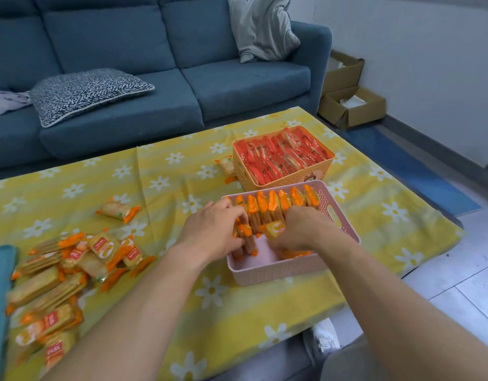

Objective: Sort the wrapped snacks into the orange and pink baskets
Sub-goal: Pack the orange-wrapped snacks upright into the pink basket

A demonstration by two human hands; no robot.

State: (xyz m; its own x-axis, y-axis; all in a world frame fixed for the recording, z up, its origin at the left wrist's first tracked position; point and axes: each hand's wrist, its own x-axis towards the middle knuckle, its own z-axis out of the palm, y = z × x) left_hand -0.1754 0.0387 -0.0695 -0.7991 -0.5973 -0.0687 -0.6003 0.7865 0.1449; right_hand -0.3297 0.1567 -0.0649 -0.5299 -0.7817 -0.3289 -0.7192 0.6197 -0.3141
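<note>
**Fig. Filling the pink basket, head view.** My L hand (215, 229) has its fingers curled round a few upright orange-wrapped pkts (244, 235) at the near end of the standing row (276, 204). My R hand (303, 229) grips one yellow-faced pkt (276, 229) just beside them. Both hands are inside the pink basket (278, 270), which sits toward the near-right part of the table (168, 182). Its far wall is touching or just short of the orange basket (287, 180); can't tell which. The orange basket, toward the far-right corner, is packed w/ red-wrapped pkts (281, 158). The unsorted pile (67, 270) lies by the near-left corner. One stray pkt (118, 211) lies between the pile and the table's middle, and another (226, 166) is beside the orange basket's left wall.

**Technique (my judgement).** I should brace the row w/ the L hand so it can't topple into the bare near end of the basket. Then I should slide the R-hand pkt in flat against the last one, w/o crushing the biscuits. The wrappers look slick, so a light, even squeeze is prob. enough.

**Orientation.** Row pkts stand on end, long axis approx. vertical, orange crimped ends up and broad faces toward the basket's short walls. The row itself runs along the basket's length, from near-left to far-right. The R-hand pkt is tilted, printed face up; its long axis is partly hidden by my fingers.
</note>
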